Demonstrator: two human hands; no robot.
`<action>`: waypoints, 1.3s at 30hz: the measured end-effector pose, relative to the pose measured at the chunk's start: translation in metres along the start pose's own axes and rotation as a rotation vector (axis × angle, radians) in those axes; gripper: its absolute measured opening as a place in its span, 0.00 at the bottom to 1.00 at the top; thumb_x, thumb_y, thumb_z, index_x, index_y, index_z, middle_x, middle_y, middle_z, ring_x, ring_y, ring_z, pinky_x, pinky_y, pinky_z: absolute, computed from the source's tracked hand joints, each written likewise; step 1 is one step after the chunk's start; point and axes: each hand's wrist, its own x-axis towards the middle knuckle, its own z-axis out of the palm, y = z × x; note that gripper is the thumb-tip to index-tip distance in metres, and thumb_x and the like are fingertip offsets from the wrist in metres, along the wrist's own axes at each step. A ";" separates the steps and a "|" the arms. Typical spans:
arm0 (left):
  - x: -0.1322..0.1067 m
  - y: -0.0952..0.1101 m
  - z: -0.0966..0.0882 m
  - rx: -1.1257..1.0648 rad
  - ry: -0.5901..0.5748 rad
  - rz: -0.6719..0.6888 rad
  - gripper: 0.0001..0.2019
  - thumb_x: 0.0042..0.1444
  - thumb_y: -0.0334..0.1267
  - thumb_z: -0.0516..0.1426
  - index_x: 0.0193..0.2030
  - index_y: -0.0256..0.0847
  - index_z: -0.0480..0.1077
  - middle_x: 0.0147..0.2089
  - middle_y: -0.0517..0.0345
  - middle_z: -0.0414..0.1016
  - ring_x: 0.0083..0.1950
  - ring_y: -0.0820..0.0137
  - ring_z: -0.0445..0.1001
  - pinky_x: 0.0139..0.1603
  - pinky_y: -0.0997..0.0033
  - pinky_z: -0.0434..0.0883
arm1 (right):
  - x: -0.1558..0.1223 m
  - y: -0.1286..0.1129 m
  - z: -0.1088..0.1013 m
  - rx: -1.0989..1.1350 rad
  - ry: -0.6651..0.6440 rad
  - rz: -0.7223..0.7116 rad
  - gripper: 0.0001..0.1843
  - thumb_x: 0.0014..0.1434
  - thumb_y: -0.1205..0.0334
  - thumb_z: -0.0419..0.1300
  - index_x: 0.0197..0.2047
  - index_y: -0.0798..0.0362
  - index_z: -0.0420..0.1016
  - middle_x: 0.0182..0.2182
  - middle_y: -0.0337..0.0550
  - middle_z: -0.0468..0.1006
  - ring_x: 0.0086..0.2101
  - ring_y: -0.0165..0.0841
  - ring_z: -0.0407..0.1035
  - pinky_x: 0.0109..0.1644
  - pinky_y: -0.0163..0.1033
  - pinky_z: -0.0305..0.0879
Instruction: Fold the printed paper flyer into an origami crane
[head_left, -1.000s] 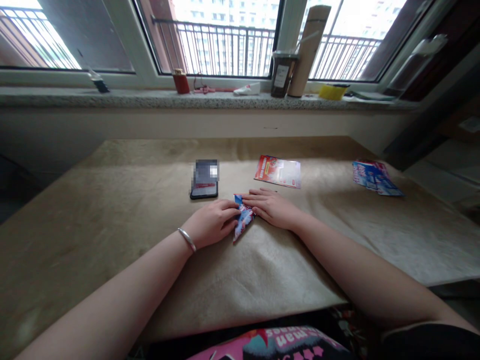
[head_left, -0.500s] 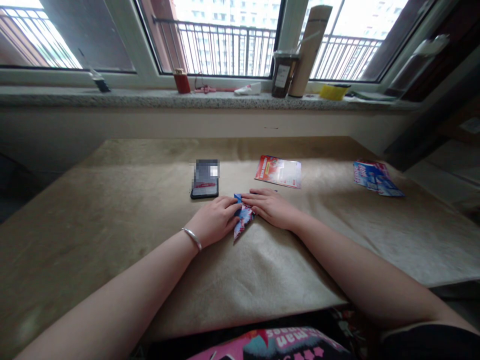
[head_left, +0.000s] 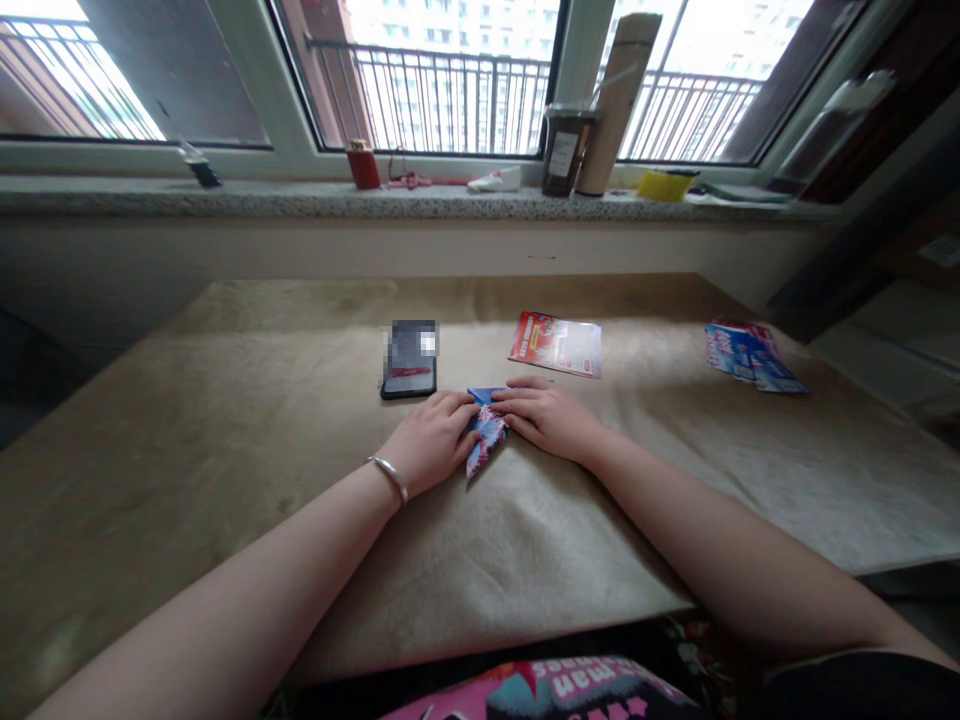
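Observation:
A folded piece of blue and red printed paper (head_left: 484,440) lies on the tan table cover (head_left: 225,420), its point toward me. My left hand (head_left: 431,440), with a silver bangle on the wrist, rests on the paper's left side, fingers curled and pressing down. My right hand (head_left: 547,415) lies on its right side, fingers laid flat and together across the top edge. Both hands cover most of the paper; only its lower tip and a top corner show.
A dark phone (head_left: 409,360) lies just beyond my left hand. A red and white leaflet (head_left: 556,343) and a blue leaflet (head_left: 750,355) lie further right. The stone windowsill (head_left: 225,198) holds a red cup (head_left: 364,165), a dark jar (head_left: 564,150) and a tall tube (head_left: 615,100).
My left hand has slid a little up and right along the folded paper. My right hand's fingers have shifted slightly over the top edge. The paper stays in place.

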 end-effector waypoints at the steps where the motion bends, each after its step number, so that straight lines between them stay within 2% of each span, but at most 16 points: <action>1: 0.000 -0.001 0.001 -0.001 -0.001 -0.004 0.16 0.61 0.40 0.51 0.52 0.35 0.68 0.56 0.47 0.68 0.57 0.59 0.64 0.61 0.56 0.63 | 0.000 0.000 0.001 -0.006 -0.002 -0.008 0.16 0.64 0.61 0.51 0.50 0.49 0.75 0.51 0.39 0.75 0.52 0.38 0.66 0.58 0.46 0.62; 8: 0.002 -0.004 0.006 -0.007 -0.017 -0.024 0.18 0.61 0.43 0.50 0.54 0.34 0.66 0.59 0.47 0.67 0.59 0.61 0.63 0.63 0.58 0.60 | 0.001 0.001 0.007 -0.001 -0.009 -0.016 0.18 0.64 0.62 0.50 0.54 0.51 0.73 0.52 0.43 0.74 0.52 0.38 0.66 0.58 0.47 0.63; 19: 0.000 0.001 0.002 0.051 -0.061 -0.026 0.22 0.61 0.46 0.50 0.60 0.39 0.64 0.63 0.47 0.63 0.61 0.58 0.61 0.63 0.55 0.60 | 0.001 -0.001 0.006 -0.036 -0.013 -0.019 0.18 0.64 0.61 0.50 0.54 0.52 0.73 0.53 0.43 0.74 0.53 0.40 0.66 0.58 0.48 0.64; 27: -0.003 0.006 0.003 0.053 -0.059 -0.030 0.21 0.61 0.44 0.51 0.60 0.39 0.64 0.63 0.44 0.61 0.63 0.56 0.59 0.64 0.53 0.59 | 0.001 -0.002 0.005 0.013 0.028 -0.015 0.12 0.62 0.62 0.55 0.45 0.53 0.77 0.48 0.46 0.77 0.51 0.38 0.68 0.56 0.45 0.65; 32: -0.003 0.005 0.005 0.016 -0.062 -0.042 0.22 0.62 0.44 0.51 0.60 0.39 0.64 0.64 0.44 0.59 0.65 0.56 0.57 0.64 0.54 0.59 | 0.001 -0.001 0.006 0.043 0.077 -0.029 0.10 0.61 0.60 0.57 0.41 0.52 0.78 0.43 0.46 0.78 0.45 0.37 0.69 0.51 0.44 0.66; 39: -0.002 0.007 0.005 0.000 -0.066 -0.073 0.22 0.61 0.44 0.51 0.60 0.39 0.64 0.64 0.46 0.59 0.65 0.57 0.57 0.65 0.55 0.58 | -0.001 0.001 0.001 0.055 0.056 -0.015 0.06 0.58 0.62 0.60 0.36 0.53 0.77 0.37 0.46 0.77 0.41 0.36 0.68 0.47 0.41 0.65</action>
